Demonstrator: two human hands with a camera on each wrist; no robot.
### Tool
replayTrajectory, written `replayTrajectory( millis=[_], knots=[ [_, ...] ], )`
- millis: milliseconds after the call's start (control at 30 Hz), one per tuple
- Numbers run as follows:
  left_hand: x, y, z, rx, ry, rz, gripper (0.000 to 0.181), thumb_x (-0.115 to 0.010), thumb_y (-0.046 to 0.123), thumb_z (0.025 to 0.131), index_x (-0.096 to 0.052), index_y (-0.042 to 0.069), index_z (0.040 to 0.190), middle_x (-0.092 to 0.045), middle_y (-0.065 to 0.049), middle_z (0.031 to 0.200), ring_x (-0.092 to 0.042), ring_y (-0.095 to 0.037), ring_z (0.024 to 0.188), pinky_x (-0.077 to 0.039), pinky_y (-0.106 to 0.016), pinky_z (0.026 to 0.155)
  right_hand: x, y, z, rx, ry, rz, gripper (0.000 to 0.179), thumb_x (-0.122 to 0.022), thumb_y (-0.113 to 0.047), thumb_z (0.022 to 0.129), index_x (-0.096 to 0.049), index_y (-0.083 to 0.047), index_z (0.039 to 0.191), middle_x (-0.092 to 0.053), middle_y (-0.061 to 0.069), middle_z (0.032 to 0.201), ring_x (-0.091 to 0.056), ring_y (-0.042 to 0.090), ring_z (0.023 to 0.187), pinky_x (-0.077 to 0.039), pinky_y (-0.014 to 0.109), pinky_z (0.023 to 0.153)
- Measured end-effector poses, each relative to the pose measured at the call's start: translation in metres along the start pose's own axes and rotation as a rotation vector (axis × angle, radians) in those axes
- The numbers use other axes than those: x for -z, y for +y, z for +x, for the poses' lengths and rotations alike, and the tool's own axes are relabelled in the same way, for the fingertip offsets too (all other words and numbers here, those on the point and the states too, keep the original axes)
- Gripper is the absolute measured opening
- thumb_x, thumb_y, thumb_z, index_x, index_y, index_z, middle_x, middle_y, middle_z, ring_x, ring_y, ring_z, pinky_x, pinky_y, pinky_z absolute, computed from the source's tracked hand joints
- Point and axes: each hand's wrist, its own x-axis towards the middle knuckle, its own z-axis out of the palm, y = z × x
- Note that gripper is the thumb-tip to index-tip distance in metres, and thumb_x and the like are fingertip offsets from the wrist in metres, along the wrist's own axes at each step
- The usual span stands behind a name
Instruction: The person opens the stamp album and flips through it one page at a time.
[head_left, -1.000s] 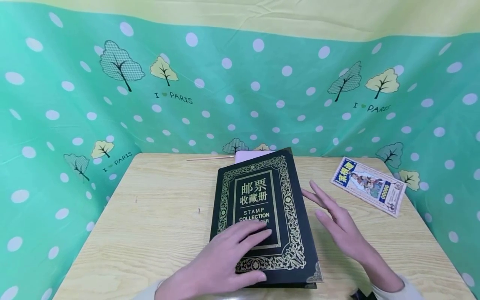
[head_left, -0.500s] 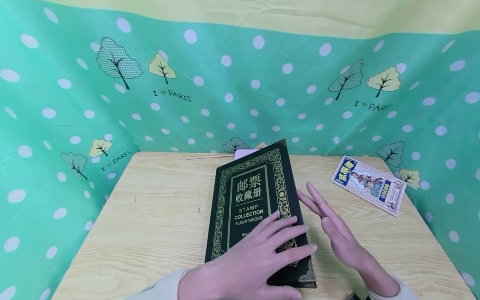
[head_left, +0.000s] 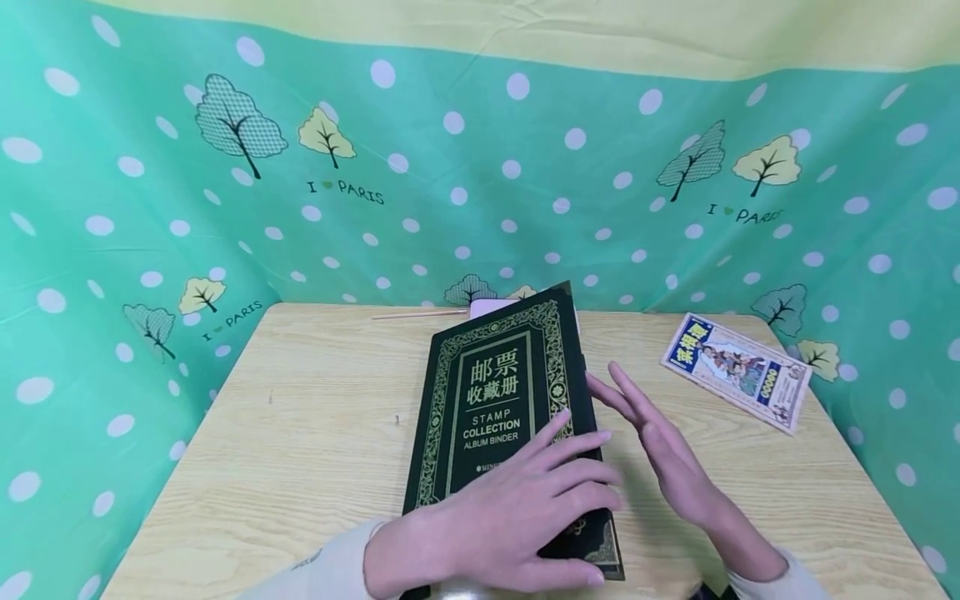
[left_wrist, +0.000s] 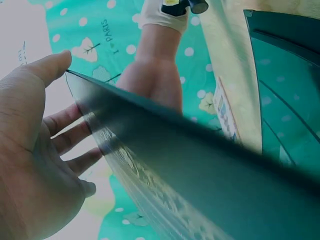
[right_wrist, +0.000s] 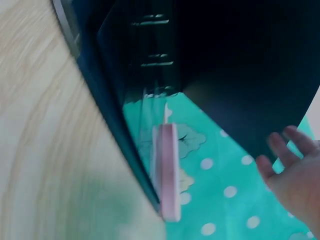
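Observation:
A dark stamp album [head_left: 491,387] with gold ornament and printed lettering lies on the wooden table, its front cover lifted at the right side. My left hand [head_left: 517,517] lies spread across the cover's lower right part, fingertips near its right edge. In the left wrist view its thumb [left_wrist: 55,67] is at the cover's corner. My right hand [head_left: 675,462] is beside the right edge with fingers extended; in the right wrist view its fingertips [right_wrist: 277,150] are at the raised cover's inner side. Metal binder rings [right_wrist: 156,64] and dark glossy pages [left_wrist: 295,90] show inside.
Behind the album a pink-and-white block [head_left: 487,307] is partly hidden, with a thin stick [head_left: 420,315] beside it. A printed paper booklet [head_left: 738,371] lies at the back right. A green dotted curtain [head_left: 510,196] surrounds the wooden table [head_left: 315,417].
My left hand has slid right across the cover towards its right edge. The cover has tilted up, its right edge shifting left. My right hand has followed slightly leftward, fingers now at that edge.

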Motion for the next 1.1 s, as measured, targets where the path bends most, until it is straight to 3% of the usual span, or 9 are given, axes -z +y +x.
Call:
replayTrajectory(
  millis=[133,267,367,633,900,1000,1100],
  knots=[
    [0.000,0.000,0.000,-0.017,0.030,0.014,0.050,-0.071,0.052,0.105,-0.062,0.016,0.139,-0.062,0.002,0.147,-0.032,-0.022,0.166,-0.012,-0.054,0.137,0.003,0.021,0.001,-0.182,0.034,-0.127,0.054,-0.033,-0.011,0.121,-0.033,-0.010,0.175,-0.054,0.017,0.166,-0.050,0.015,0.154,-0.028,0.015,0.122],
    [0.000,0.000,-0.001,-0.027,0.057,0.003,0.050,-0.073,0.050,0.104,-0.062,0.015,0.137,-0.061,0.001,0.144,-0.039,-0.020,0.161,-0.015,-0.048,0.137,0.002,0.046,-0.002,-0.265,-0.042,-0.333,0.048,-0.064,-0.007,0.111,-0.058,-0.001,0.159,-0.064,0.019,0.155,-0.057,0.036,0.147,-0.046,0.043,0.122],
    [0.001,0.000,-0.001,-0.031,0.077,-0.025,0.050,-0.074,0.050,0.103,-0.064,0.014,0.137,-0.060,0.000,0.144,-0.039,-0.018,0.161,-0.016,-0.044,0.137,0.001,0.061,-0.005,-0.244,-0.102,-0.427,0.049,-0.077,-0.005,0.102,-0.067,0.003,0.149,-0.067,0.022,0.150,-0.060,0.047,0.142,-0.046,0.067,0.116],
    [0.013,-0.002,-0.007,-0.035,0.156,-0.079,0.050,-0.082,0.045,0.099,-0.066,0.011,0.131,-0.062,-0.002,0.142,-0.042,-0.018,0.160,-0.022,-0.045,0.136,0.003,0.074,-0.011,-0.244,-0.187,-0.543,0.061,-0.089,-0.023,0.096,-0.069,-0.002,0.149,-0.056,0.021,0.163,-0.053,0.051,0.148,-0.043,0.071,0.117],
    [0.032,-0.009,-0.029,-0.042,0.309,-0.112,0.053,-0.089,0.039,0.093,-0.066,0.009,0.131,-0.064,-0.004,0.139,-0.052,-0.025,0.153,-0.032,-0.054,0.132,-0.001,0.074,-0.008,-0.328,-0.242,-0.604,0.078,-0.094,-0.037,0.091,-0.064,-0.010,0.157,-0.049,0.015,0.170,-0.047,0.049,0.154,-0.042,0.070,0.119],
    [0.037,-0.011,-0.039,-0.047,0.375,-0.123,0.049,-0.081,0.043,0.100,-0.065,0.008,0.131,-0.065,-0.007,0.142,-0.056,-0.028,0.149,-0.036,-0.058,0.129,-0.002,0.072,-0.006,-0.356,-0.254,-0.616,0.079,-0.094,-0.039,0.091,-0.063,-0.011,0.158,-0.048,0.015,0.171,-0.045,0.050,0.155,-0.041,0.071,0.119],
    [0.042,-0.014,-0.047,-0.056,0.476,-0.125,0.045,-0.067,0.049,0.109,-0.068,0.007,0.125,-0.067,-0.009,0.138,-0.062,-0.032,0.142,-0.039,-0.060,0.127,-0.003,0.071,-0.005,-0.365,-0.260,-0.627,0.079,-0.093,-0.040,0.091,-0.063,-0.012,0.159,-0.048,0.014,0.171,-0.045,0.050,0.155,-0.040,0.072,0.119]
  ],
)
